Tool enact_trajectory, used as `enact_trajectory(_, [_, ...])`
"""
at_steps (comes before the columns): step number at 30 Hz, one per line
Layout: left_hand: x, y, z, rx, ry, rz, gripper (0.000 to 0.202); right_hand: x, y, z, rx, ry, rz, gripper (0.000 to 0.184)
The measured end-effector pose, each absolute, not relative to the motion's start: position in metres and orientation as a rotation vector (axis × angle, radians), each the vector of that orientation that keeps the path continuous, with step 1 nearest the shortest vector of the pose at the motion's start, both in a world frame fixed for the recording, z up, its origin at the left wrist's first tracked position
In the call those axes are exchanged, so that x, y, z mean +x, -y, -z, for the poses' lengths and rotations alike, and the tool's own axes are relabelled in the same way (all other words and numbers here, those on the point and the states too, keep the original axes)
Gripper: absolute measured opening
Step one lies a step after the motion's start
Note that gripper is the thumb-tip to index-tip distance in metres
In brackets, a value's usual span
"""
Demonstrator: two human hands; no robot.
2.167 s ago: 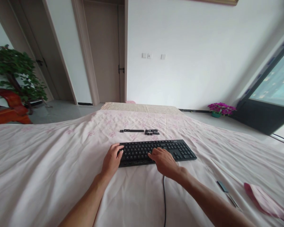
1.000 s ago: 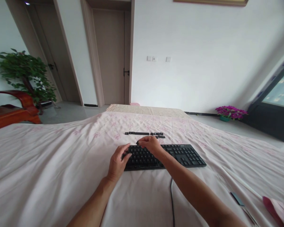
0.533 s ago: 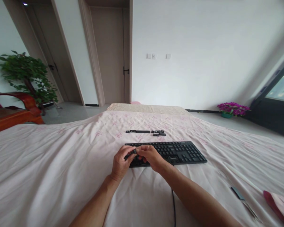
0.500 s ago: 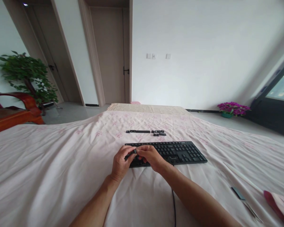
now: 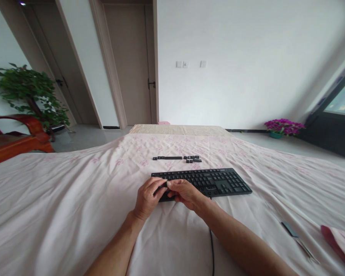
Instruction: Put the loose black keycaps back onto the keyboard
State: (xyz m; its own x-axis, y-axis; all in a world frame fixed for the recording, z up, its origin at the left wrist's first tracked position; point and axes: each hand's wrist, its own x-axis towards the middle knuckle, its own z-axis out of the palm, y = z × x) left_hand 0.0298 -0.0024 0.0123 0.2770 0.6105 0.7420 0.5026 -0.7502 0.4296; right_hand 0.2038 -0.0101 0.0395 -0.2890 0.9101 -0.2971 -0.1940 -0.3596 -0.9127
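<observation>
Over the left end of a black keyboard (image 5: pixel 227 184), both hands meet fingertip to fingertip. My left hand (image 5: pixel 148 195) pinches a small dark keycap (image 5: pixel 164 184), mostly covered by the fingers. My right hand (image 5: pixel 184 191) is closed on the same keycap from the other side, thumb and forefinger together. Behind the keyboard lie loose keys in a row: a long space bar (image 5: pixel 173 158), single keycaps (image 5: pixel 155 158) to its left, and several more keycaps (image 5: pixel 191 157) to its right. Some keys are gone from the keyboard's front row.
A pale flowered cloth (image 5: pixel 103 184) covers the surface in folds. The keyboard's cable (image 5: pixel 212 245) runs toward me. At right lie a grey-handled tool with thin wire prongs (image 5: pixel 299 239), a thin white stick (image 5: pixel 299 212) and a pink-and-red item (image 5: pixel 337 243).
The view has tilted and shifted slightly. Both hands stay together at the keyboard's left end, and the keycap between the fingertips has turned a little and shows less.
</observation>
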Motion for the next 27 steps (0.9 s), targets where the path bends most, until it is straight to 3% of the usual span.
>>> enact_trajectory(6, [0.030, 0.004, -0.012, 2.421, -1.043, -1.499, 0.019, 0.206, 0.013, -0.039, -1.048, 0.928, -1.881, 0.029])
enact_trajectory(16, [0.031, 0.003, -0.010, 2.488, -1.020, -1.438, 0.020, 0.207, 0.017, -0.038, -1.085, 0.950, -1.797, 0.031])
enact_trajectory(23, [0.029, -0.003, -0.004, 2.413, -1.254, -1.325, 0.031, 0.269, 0.011, -0.047, -1.275, 1.196, -1.302, 0.036])
enact_trajectory(27, [0.024, -0.015, 0.009, 2.318, -1.432, -1.346, 0.032, 0.320, 0.013, -0.042, -1.564, 1.484, -0.845, 0.028])
